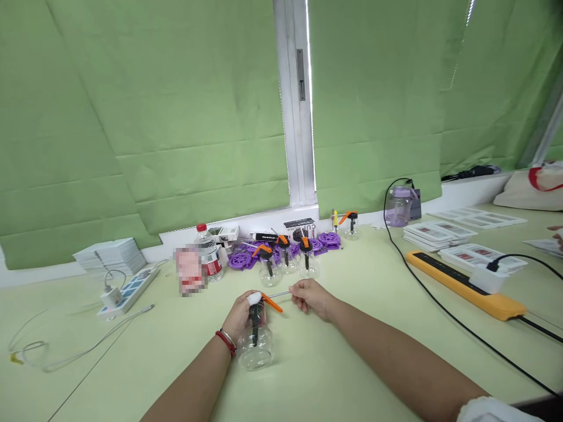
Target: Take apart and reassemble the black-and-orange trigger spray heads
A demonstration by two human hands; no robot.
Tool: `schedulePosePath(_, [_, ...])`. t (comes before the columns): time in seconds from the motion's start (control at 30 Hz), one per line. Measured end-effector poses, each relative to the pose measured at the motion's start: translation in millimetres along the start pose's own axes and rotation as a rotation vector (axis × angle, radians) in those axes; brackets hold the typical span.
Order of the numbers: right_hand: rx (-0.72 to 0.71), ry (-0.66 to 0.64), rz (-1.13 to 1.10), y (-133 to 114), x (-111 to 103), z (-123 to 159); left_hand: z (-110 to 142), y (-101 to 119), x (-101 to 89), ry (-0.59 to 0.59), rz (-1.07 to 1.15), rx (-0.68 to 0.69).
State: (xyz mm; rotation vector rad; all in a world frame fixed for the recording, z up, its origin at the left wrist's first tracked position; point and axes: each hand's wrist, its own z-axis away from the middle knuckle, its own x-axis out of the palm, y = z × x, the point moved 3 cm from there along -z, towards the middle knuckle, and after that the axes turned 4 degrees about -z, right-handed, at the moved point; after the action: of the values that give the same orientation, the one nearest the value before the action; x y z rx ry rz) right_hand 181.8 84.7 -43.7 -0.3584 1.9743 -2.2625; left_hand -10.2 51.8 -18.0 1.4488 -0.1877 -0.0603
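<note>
Your left hand grips the jar by its top; your right hand, just to its right, pinches the rod, whose long axis runs leftward, nearly level, toward the jar's lever.

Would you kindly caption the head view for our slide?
Left hand holds a clear bottle with an orange lever; right hand pinches a thin rod.

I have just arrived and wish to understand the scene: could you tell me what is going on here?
A person is working at a table. The left hand holds a clear bottle by its black top, which has an orange lever. The right hand holds a thin rod that reaches toward that top. Similar bottles stand farther back, near purple parts.
</note>
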Motion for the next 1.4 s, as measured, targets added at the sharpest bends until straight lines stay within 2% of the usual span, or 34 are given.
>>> schedulePosePath(0.1, [0.06,0.04,0.036,2,0,-1,2,2,1.3,-0.002,-0.005,0.004])
schedulePosePath(0.27, [-0.049,0.021,0.0,-2,3,2,2,1,0.6,-0.005,0.015,0.012])
schedulePosePath(0.43, [0.026,0.066,0.043,0,3,2,-1,-3,-1.5,0.001,0.035,-0.002])
schedulePosePath(0.7, [-0.189,0.033,-0.08,-5,3,2,0,0,-4.7,0.001,0.026,-0.023])
schedulePosePath(0.9, [-0.255,0.063,-0.077,-14,3,7,-3,0,-10.2,-0.025,0.055,-0.103])
schedulePosePath(1.13, [-0.268,0.067,-0.096,-10,1,3,-1,-1,-7.7,-0.047,0.103,-0.14])
schedulePosePath(1.33, [-0.397,0.08,-0.003,-12,-4,1,3,-1,-9.3,-0.049,0.194,-0.316])
schedulePosePath(1.4, [-0.386,0.09,0.106,-11,-5,1,2,-1,-11.9,-0.012,0.23,-0.303])
